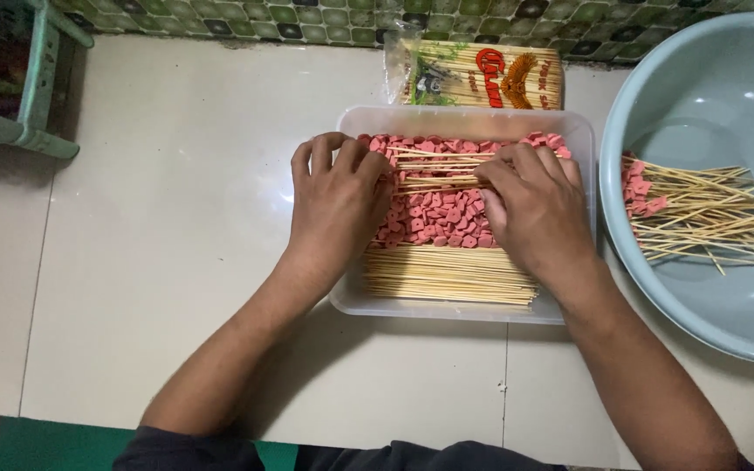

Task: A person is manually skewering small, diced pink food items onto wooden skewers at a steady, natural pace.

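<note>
Clear plastic tray [351,301] on pale tiled surface [176,218]: holds pink sausage pieces [442,218] across the middle and a bundle of bare bamboo skewers [447,275] along its near edge. Left hand [335,205], fingers curled, and right hand [534,205], fingertips pressed together, both pinch a few loose skewers [434,166] lying over the pieces. Adjacent: pale blue basin [709,78] to the right containing loaded skewers [700,218]; printed skewer packet [473,77] behind the tray; green stool [41,78] at far left.

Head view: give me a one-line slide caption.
Both hands, left hand and right hand, gather bamboo skewers over pink sausage pieces in a clear plastic tray.
</note>
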